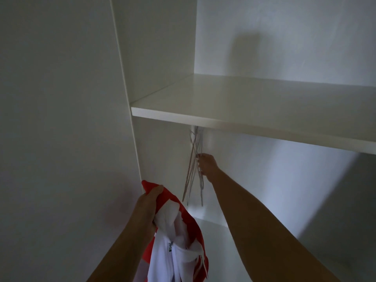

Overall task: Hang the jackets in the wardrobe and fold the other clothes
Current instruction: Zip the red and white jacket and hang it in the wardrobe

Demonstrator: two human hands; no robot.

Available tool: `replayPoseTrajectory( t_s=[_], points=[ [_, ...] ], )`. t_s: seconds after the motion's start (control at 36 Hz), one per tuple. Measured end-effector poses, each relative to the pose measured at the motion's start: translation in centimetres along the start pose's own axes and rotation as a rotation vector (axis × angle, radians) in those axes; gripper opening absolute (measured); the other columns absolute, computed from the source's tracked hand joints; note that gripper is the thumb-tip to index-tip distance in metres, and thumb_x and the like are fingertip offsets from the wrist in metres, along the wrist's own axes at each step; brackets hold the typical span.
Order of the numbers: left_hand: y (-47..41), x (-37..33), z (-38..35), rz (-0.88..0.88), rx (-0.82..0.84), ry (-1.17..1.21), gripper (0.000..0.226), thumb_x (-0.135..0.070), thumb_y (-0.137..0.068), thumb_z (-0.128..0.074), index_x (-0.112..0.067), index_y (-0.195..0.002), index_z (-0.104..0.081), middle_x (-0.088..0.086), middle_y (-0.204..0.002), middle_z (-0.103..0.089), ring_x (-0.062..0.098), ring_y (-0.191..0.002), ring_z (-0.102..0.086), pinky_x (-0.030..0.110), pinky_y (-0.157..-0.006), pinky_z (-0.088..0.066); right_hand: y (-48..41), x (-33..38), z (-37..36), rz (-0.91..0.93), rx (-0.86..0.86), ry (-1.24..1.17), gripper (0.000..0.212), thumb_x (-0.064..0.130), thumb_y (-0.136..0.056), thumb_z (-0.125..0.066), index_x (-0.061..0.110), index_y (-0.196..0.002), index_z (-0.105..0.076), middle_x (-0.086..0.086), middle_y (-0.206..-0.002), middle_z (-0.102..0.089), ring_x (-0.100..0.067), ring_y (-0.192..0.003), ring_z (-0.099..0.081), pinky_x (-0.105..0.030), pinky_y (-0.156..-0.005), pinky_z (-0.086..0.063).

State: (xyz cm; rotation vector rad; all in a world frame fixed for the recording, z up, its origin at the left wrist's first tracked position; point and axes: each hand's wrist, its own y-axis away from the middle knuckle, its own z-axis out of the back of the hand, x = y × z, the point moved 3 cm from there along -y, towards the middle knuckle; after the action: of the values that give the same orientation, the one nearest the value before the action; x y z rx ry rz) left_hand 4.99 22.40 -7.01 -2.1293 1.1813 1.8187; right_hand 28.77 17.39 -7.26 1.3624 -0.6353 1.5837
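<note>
Red-and-white zip-up fabric jacket (183, 253) hangs bunched from the left hand (149, 200), whose fingers and thumb clench its red upper edge, low beside the left panel of the white wardrobe (162, 58). Higher and to the right, the right hand (206, 165) curls its fingers round thin white wire hangers (190, 174) dangling beneath the white flat shelf (244, 115), near the jacket but apart from it.

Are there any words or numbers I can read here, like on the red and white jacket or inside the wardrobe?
No text here can be read.
red and white jacket: no words show; a small dark mark by the zip is too blurred to read.
hangers: no writing.
shelf and wardrobe wall: plain white, no labels or signs.
</note>
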Motion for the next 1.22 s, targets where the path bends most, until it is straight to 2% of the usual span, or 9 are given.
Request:
replayPoseTrajectory(
  t_s=[0.17, 0.31, 0.5, 0.67, 0.78, 0.92, 1.03, 1.11, 1.22],
  points=[
    [0.2, 0.1, -0.8, 0.031, 0.016, -0.006, 0.020, -0.021, -0.090, -0.060, -0.005, -0.079, -0.061, 0.003, -0.053, -0.067, 0.019, -0.059, -0.063, 0.028, -0.050, -0.047, 0.2, 0.7, 1.5, 0.005, -0.013, 0.268, 0.031, 0.012, -0.097, -0.044, -0.004, -0.118, -0.060, -0.018, -0.100, -0.062, -0.021, -0.079, -0.053, -0.022, -0.064, -0.042],
    [0.3, 0.3, -1.3, 0.048, -0.016, -0.014, 0.020, -0.019, -0.088, -0.064, -0.004, -0.076, -0.061, 0.010, -0.064, -0.065, 0.024, -0.064, -0.062, 0.031, -0.053, -0.046, 0.8, 1.5, 2.1, -0.062, 0.000, 0.175, 0.023, 0.006, -0.098, -0.047, -0.001, -0.077, -0.055, -0.013, -0.062, -0.065, -0.017, -0.042, -0.061, -0.031, -0.053, -0.055],
    [0.1, 0.5, -1.2, 0.068, -0.017, -0.027, 0.020, -0.023, -0.088, -0.064, -0.003, -0.085, -0.061, 0.014, -0.079, -0.064, 0.027, -0.072, -0.062, 0.033, -0.057, -0.047, 2.1, 1.8, 2.6, -0.174, 0.107, 0.079, 0.019, -0.008, -0.095, -0.040, -0.001, -0.078, -0.046, -0.022, -0.076, -0.053, -0.033, -0.057, -0.056, -0.050, -0.067, -0.056],
    [0.2, 0.6, -1.4, 0.053, -0.026, -0.013, 0.018, -0.021, -0.088, -0.063, -0.004, -0.082, -0.060, 0.011, -0.076, -0.063, 0.023, -0.068, -0.061, 0.030, -0.053, -0.044, 2.3, 1.3, 3.5, -0.181, 0.081, 0.206, 0.022, -0.001, -0.092, -0.053, 0.004, -0.071, -0.050, -0.010, -0.070, -0.051, -0.016, -0.058, -0.051, -0.027, -0.049, -0.050],
    [0.2, 0.6, -1.8, 0.072, -0.002, -0.013, 0.022, -0.023, -0.089, -0.063, -0.003, -0.096, -0.060, 0.014, -0.087, -0.063, 0.026, -0.075, -0.061, 0.033, -0.057, -0.046, 2.5, 0.8, 4.5, -0.230, 0.036, 0.218, 0.005, 0.001, -0.093, -0.051, 0.001, -0.089, -0.053, -0.012, -0.070, -0.052, -0.017, -0.058, -0.052, -0.024, -0.050, -0.046],
    [0.1, 1.1, -2.5, 0.092, 0.012, -0.022, 0.017, -0.023, -0.089, -0.064, -0.009, -0.082, -0.056, 0.010, -0.081, -0.060, 0.023, -0.071, -0.059, 0.033, -0.054, -0.044, 3.3, 0.5, 5.8, -0.195, -0.037, 0.125, 0.020, -0.004, -0.093, -0.049, 0.002, -0.074, -0.053, -0.009, -0.063, -0.043, -0.016, -0.049, -0.039, -0.018, -0.038, -0.032],
    [0.0, 1.8, -3.2, 0.089, 0.018, -0.013, 0.021, -0.022, -0.088, -0.064, -0.010, -0.074, -0.057, 0.007, -0.070, -0.059, 0.019, -0.063, -0.058, 0.029, -0.052, -0.044, 2.7, 0.6, 7.6, -0.057, -0.160, 0.274, 0.030, 0.011, -0.096, -0.044, -0.001, -0.119, -0.059, -0.011, -0.087, -0.053, -0.015, -0.060, -0.042, -0.022, -0.054, -0.034],
    [0.2, 2.1, -3.9, 0.096, 0.024, -0.046, 0.019, -0.023, -0.089, -0.064, -0.009, -0.077, -0.056, 0.008, -0.073, -0.060, 0.020, -0.066, -0.058, 0.030, -0.053, -0.045, 2.9, 0.4, 8.6, -0.001, -0.253, 0.273, 0.030, 0.006, -0.096, -0.043, -0.003, -0.117, -0.063, -0.014, -0.095, -0.058, -0.021, -0.077, -0.050, -0.023, -0.059, -0.040],
    [1.1, 2.4, -5.1, 0.097, 0.072, -0.059, 0.019, -0.019, -0.093, -0.059, -0.009, -0.078, -0.052, 0.009, -0.077, -0.057, 0.021, -0.068, -0.055, 0.034, -0.064, -0.049, 3.9, -0.1, 10.1, 0.036, -0.336, 0.220, 0.029, 0.009, -0.096, -0.041, 0.002, -0.111, -0.065, -0.011, -0.089, -0.059, -0.018, -0.061, -0.051, -0.025, -0.053, -0.042]
  ],
)
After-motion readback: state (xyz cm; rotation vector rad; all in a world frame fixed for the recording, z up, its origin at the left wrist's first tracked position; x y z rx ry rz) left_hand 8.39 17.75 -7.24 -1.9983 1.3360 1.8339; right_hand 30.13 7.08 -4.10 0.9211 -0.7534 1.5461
